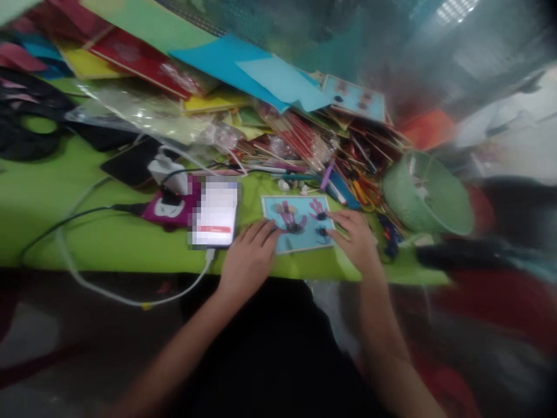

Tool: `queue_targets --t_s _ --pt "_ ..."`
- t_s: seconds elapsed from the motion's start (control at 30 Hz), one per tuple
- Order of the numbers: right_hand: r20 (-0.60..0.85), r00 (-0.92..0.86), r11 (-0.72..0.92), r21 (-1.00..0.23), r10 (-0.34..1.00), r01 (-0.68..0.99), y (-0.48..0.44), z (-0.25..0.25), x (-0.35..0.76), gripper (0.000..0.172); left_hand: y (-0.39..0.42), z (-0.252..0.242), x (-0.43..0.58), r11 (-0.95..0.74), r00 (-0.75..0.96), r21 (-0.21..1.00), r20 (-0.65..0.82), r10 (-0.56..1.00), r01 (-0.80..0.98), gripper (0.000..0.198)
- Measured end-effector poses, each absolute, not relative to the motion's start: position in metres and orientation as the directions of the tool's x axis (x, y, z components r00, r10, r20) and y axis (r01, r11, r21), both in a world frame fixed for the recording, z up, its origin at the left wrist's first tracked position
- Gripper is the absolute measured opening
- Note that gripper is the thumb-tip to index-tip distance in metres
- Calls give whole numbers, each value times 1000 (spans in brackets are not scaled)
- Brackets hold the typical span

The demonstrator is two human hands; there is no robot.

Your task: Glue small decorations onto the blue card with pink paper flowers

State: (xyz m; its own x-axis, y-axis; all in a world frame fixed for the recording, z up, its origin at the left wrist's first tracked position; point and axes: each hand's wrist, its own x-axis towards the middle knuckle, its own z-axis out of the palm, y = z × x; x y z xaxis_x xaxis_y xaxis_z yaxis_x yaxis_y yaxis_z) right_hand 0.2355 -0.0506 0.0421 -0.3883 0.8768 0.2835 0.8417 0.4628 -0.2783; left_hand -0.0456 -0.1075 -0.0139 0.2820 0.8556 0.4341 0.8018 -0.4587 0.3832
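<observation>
A light blue card with a pale border lies on the green table near its front edge. On it sit purple and black cut-out shapes, a large one at the left and two smaller ones at the right. My left hand rests with stretched fingers on the card's left edge. At the right edge, my right hand has its thumb and forefinger apart, with the tips at the two small shapes. Whether it pinches anything tiny is blurred.
Left of the card lies a lit phone on a white cable, beside a purple power strip. A green basket stands at the right. Behind are coloured sheets, sticks, scissors and a similar blue card.
</observation>
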Motion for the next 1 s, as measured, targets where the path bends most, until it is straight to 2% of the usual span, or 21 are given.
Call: queue_targets --t_s 0.17,0.4,0.57,0.77,0.87,1.0 --pt "268 -432 489 -201 861 849 -41 26 235 44 -108 -14 -45 -450 287 356 425 858 819 34" --pt "244 -422 473 -210 873 856 -38 18 239 44 -109 -13 -44 -448 288 341 427 857 826 33" --pt "285 -413 478 -212 865 853 -38 17 239 41 -108 -15 -44 -452 282 342 445 850 824 32" --pt "556 -160 395 -333 816 857 -44 14 234 23 -108 -17 -44 -444 268 357 445 854 822 33" --pt "562 -47 311 -384 826 870 -44 13 233 29 -108 -15 -44 -447 259 379 453 853 811 31" --pt "540 18 259 -431 841 864 -46 14 234 36 -107 -12 -46 -450 258 392 453 854 802 30"
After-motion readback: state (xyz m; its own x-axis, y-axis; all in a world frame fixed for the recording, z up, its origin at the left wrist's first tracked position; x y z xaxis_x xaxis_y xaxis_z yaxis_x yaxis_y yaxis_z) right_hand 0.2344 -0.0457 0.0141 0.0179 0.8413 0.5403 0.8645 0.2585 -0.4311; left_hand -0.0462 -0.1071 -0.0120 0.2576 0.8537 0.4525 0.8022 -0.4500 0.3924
